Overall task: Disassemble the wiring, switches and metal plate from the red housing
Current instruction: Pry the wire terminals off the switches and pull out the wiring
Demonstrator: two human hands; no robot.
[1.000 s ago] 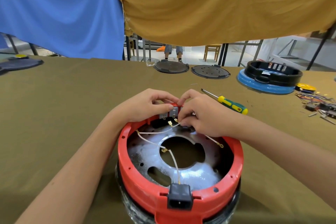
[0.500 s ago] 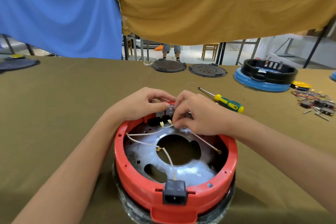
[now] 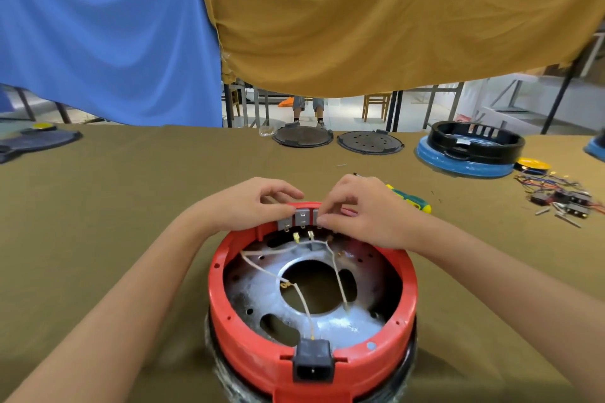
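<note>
The round red housing point(image 3: 406, 317) stands on the table in front of me, open side up. A shiny metal plate point(image 3: 258, 294) with a big centre hole lies inside it. White wires point(image 3: 337, 271) with brass terminals run across the plate to a black power socket point(image 3: 312, 360) on the near rim. Grey switches point(image 3: 302, 217) sit in the far rim. My left hand point(image 3: 248, 203) grips the far rim at the switches. My right hand point(image 3: 363, 209) pinches the switch block from the right, fingertips at its edge.
A green-and-yellow screwdriver point(image 3: 409, 201) lies just behind my right hand. Two dark round lids point(image 3: 302, 137) and a blue-and-black housing point(image 3: 471, 150) sit at the far edge. Loose switches, wires and screws point(image 3: 559, 196) lie at the right. Blue and ochre cloths hang behind.
The loose white wire that led toward the right rim now hangs down over the plate's centre. My right hand has let it go and moved up to the switches.
</note>
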